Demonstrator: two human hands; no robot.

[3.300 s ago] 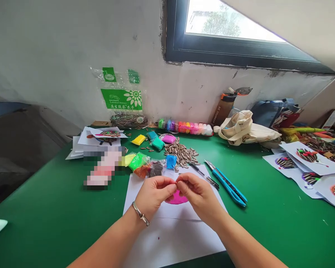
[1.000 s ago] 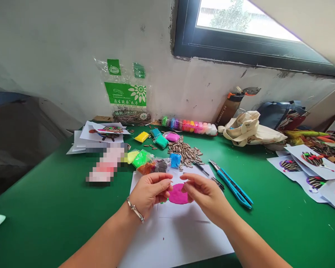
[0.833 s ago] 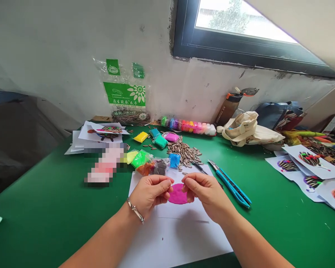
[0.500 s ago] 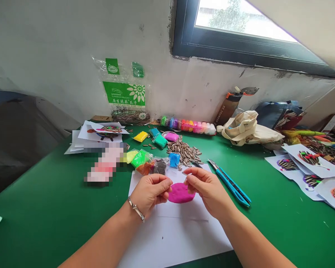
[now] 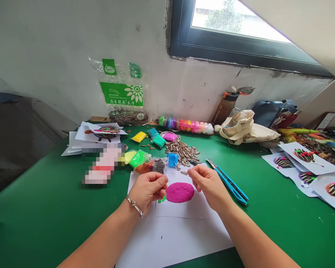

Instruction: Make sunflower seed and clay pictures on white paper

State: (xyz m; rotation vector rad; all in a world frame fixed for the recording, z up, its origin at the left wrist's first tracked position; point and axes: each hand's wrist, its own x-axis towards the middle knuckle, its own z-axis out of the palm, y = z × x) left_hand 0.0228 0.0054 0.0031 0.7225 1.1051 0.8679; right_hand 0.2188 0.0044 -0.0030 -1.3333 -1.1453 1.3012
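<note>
A flat magenta oval of modelling clay (image 5: 180, 192) lies on a white sheet of paper (image 5: 181, 230). My left hand (image 5: 148, 189) hovers at its left, thumb and forefinger pinched together; whatever they hold is hidden. Just below those fingertips a bit of bright green clay (image 5: 162, 199) shows against the oval's left edge. On the other side my right hand (image 5: 208, 184) is also closed in a pinch, with nothing between its fingers that I can make out. A sunflower seed (image 5: 184, 173) lies close to its fingertips.
Behind the paper are a heap of sunflower seeds (image 5: 182, 150) and bagged clay, including a blue packet (image 5: 172, 160). A blue utility knife (image 5: 229, 182) lies at right. Seed-decorated cards (image 5: 307, 158) and a cloth bag (image 5: 237, 128) are farther right; more cards (image 5: 100, 132) lie left.
My right hand has drawn back to the right, and its fingers have closed, uncovering the oval's right end. My left hand has shifted slightly left, and the green clay now shows.
</note>
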